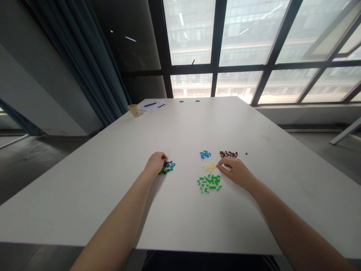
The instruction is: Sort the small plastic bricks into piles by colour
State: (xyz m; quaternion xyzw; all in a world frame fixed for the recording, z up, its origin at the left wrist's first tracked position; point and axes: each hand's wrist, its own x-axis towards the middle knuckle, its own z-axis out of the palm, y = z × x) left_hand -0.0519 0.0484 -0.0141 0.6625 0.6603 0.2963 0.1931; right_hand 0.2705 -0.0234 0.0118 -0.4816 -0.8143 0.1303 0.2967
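My left hand point(156, 163) curls over a mixed pile of small building bricks point(168, 168) in blue, green, brown and yellow. Its fingers are bent together at the pile's edge, and what they hold is hidden. To the right, my right hand point(231, 169) has thumb and fingertips pinched on a small pale yellow brick point(216, 165), beside a pile of pale yellow bricks point(209, 167). Green bricks point(210, 183) lie spread nearer to me. Blue bricks point(205, 154) sit behind the yellow ones, and dark brown bricks point(228, 154) lie just beyond my right hand.
One red brick point(246, 153) lies alone to the right of the brown pile. On the white table point(175, 218), a paper cup point(134, 110) stands at the far left beside papers point(153, 107) and a blue pen point(150, 104). Windows rise behind the table.
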